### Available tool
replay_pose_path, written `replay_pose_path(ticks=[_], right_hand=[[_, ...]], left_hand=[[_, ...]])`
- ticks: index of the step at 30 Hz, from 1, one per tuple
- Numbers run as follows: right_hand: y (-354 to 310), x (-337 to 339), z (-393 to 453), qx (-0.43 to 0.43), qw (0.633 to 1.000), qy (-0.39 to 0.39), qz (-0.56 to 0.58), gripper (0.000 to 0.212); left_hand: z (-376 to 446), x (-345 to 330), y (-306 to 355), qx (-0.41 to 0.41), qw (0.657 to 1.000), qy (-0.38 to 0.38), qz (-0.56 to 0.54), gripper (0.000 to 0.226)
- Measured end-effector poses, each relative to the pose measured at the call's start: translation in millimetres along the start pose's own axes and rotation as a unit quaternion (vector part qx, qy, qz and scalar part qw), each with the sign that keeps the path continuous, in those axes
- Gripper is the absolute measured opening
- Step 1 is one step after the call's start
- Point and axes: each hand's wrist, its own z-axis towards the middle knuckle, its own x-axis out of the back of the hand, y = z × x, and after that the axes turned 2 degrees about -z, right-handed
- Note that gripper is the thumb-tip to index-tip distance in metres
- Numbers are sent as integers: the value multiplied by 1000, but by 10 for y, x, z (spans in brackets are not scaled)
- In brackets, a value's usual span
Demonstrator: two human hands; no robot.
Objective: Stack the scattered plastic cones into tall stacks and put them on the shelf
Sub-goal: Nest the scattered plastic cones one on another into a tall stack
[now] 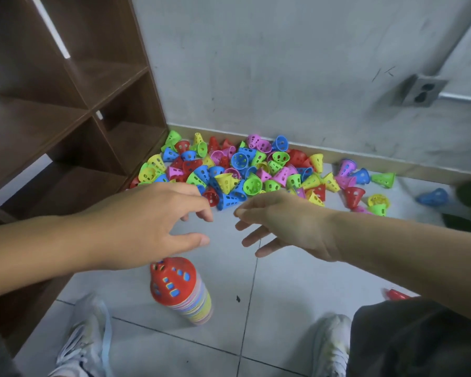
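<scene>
Beyond our fingertips, the scattered cones (245,170) lie heaped along the wall, just ahead of both hands. Our left hand (147,227) and right hand (283,224) reach forward, fingers spread, holding nothing; the stack (182,289) stands upright beneath them.

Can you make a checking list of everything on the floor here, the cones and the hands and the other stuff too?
Surface: pale tiled floor, small dark speck on it.
Job's things: loose cone pile along the wall; started stack, red cone on top, stands near the feet; shelf holds no cones.
Clutter: stray blue cone far right.
Hands: left hand and right hand open, holding nothing.
Cables: nothing seen.
Surroundings: scuffed wall, socket.
</scene>
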Motion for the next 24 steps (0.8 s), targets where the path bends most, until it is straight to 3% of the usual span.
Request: replay_pose_path(ticks=[10,16,20,24], right_hand=[[640,1146,329,-29,994,96,-33,24],[1318,1890,882,-77,980,163,-89,17],[1663,2200,1330,-93,972,158,-149,11],[1850,2382,1783,-92,965,157,-191,26]], left_hand=[[1244,-372,315,-53,999,-12,3,38],[1954,-819,233,-9,998,-62,-32,21],[2392,-1214,-3,30,994,-75,-70,18],[2781,-1617,-294,77,990,-84,-86,22]])
